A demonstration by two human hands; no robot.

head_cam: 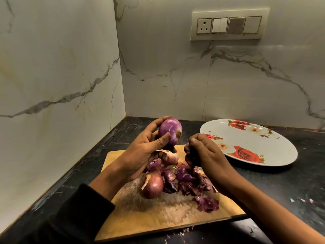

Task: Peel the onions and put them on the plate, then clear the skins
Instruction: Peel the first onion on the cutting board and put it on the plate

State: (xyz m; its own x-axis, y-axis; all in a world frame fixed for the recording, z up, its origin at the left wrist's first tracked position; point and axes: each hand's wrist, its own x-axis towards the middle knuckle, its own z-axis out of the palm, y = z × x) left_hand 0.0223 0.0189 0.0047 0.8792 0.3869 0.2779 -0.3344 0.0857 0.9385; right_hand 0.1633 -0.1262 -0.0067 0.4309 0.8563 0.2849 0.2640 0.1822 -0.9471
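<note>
My left hand (140,152) holds a peeled purple onion (170,133) up above the wooden cutting board (158,217), fingers curled round it. To its right, my right hand (204,152) has its fingers bunched, pinching dark bits of onion skin. On the board lie an unpeeled brown-red onion (152,185), a paler onion (171,156) behind it, and a heap of purple skins (186,180), with a loose skin piece (207,204) nearer the front. A white plate with red roses (274,145) stands at the right with nothing on it.
The black countertop (290,187) meets marble walls at the back and left, forming a corner. A switch and socket panel (228,25) sits on the back wall. Small skin scraps (184,230) dot the counter at the board's front edge.
</note>
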